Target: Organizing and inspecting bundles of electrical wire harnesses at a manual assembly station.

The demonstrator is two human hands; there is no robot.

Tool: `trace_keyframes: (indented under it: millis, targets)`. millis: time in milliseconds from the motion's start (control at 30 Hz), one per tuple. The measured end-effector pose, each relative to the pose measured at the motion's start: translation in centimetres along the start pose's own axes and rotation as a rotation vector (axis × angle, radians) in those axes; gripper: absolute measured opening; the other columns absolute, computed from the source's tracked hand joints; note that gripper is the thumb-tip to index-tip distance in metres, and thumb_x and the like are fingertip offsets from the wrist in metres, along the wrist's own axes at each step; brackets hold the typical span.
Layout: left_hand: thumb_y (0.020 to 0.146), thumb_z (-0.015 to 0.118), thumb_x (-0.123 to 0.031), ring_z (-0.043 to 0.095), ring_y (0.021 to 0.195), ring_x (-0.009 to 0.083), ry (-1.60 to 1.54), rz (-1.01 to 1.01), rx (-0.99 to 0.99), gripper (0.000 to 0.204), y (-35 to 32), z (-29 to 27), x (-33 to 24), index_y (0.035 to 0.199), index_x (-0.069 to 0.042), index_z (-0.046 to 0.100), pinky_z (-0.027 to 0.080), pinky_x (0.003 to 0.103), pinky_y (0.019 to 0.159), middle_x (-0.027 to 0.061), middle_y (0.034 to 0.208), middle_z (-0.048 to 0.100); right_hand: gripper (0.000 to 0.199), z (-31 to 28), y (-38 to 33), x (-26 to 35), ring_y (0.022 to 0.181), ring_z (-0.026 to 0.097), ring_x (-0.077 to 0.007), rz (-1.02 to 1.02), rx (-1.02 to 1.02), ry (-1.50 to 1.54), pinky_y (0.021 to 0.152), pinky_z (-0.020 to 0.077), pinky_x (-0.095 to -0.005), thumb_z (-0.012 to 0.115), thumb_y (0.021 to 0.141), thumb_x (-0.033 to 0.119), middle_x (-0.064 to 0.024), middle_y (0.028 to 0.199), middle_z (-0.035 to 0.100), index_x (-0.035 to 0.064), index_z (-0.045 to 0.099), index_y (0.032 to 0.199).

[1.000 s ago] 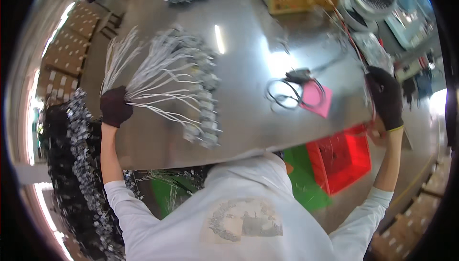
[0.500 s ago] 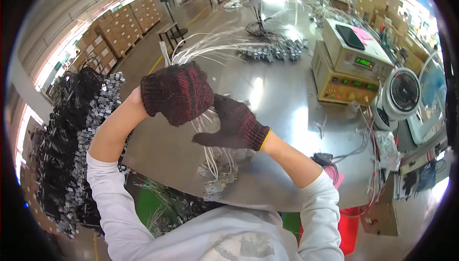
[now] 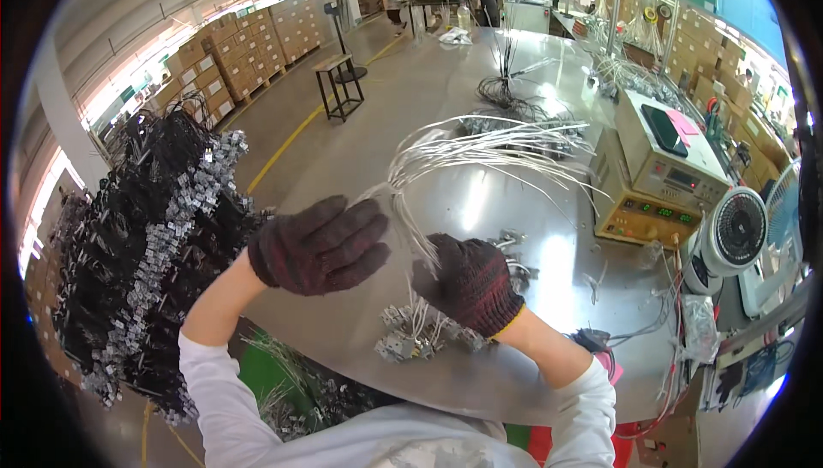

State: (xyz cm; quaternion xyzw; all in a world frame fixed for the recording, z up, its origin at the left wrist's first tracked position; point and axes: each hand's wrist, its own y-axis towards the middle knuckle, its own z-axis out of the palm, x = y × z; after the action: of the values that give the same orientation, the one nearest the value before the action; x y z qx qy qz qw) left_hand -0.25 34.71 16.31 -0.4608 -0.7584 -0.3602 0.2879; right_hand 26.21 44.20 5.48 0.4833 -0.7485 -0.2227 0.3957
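Tabletop [image 3: 343, 322] stretching away before me, with a big heap of black cables [image 3: 163, 262] off to my left and two stacked instruments [image 3: 656, 185] over on the right. Above the tabletop, between my hands, arches the white wire bundle [image 3: 480, 151]. Left hand [image 3: 321, 249]: fingers stretched flat just beside it — whether they touch, I can't tell. Right hand [image 3: 471, 284]: curled round its lower strands — silvery connectors [image 3: 399, 335] below.
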Motion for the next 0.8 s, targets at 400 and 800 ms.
trace_keyframes:
  millis: [400, 800]
  targets:
    - [0.077, 0.069, -0.016, 0.068, 0.112, 0.0385, -0.68, -0.673, 0.437, 0.042, -15.6, 12.0, -14.1, 0.118, -0.008, 0.072, 0.051, 0.056, 0.106, 0.0139, 0.113, 0.072, 0.045, 4.2, 5.0, -13.6, 0.079, 0.073, -0.0459, 0.323, 0.105, -0.257, 0.074, 0.0585, -0.0571, 0.077, 0.094, 0.045, -0.0217, 0.082, 0.073, 0.0034, 0.065, 0.105]
    - [0.077, 0.061, -0.006, 0.068, 0.108, 0.0427, -0.628, -1.075, 0.03, 0.039, -20.3, 15.4, -15.9, 0.115, -0.009, 0.069, 0.053, 0.055, 0.102, 0.0171, 0.115, 0.072, 0.083, 4.8, 11.2, -26.9, 0.126, 0.065, -0.0492, 0.422, 0.091, -0.602, 0.107, 0.0521, -0.057, 0.077, 0.09, 0.052, -0.0257, 0.14, 0.068, 0.0087, 0.052, 0.157]
